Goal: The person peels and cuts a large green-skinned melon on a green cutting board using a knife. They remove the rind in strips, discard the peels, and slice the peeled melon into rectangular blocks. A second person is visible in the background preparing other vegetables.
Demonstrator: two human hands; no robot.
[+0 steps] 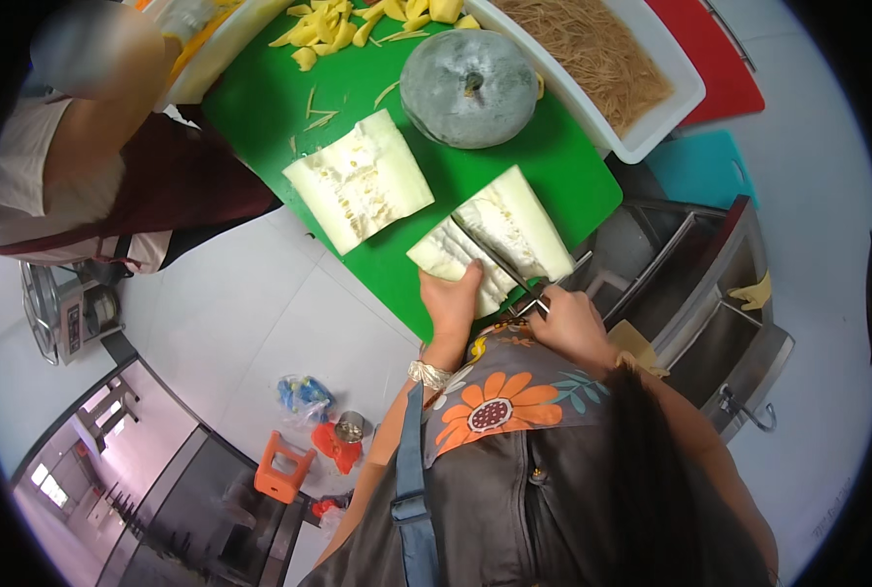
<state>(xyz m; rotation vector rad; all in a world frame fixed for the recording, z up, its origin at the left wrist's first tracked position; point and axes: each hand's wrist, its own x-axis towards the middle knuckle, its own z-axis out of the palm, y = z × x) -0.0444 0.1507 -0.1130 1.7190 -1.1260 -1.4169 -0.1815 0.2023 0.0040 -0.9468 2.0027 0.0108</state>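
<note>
My right hand (569,323) grips the handle of a kitchen knife (502,264), whose blade lies in a piece of winter melon (531,213) at the near right part of the green cutting board (575,158). With thumb on the pale flesh, my left hand (451,297) holds the near left side of that piece. Another winter melon piece (362,180), seeds showing, rests cut side up to the left. Behind them sits a grey-green winter melon or squash (470,88), its stem end up.
Peeled yellow pieces (326,26) lie at the board's far edge. A white tub (630,150) of thin brown shreds stands far right, a metal sink (700,308) at near right. Another person (76,161) stands at left. An orange stool (283,469) is on the floor.
</note>
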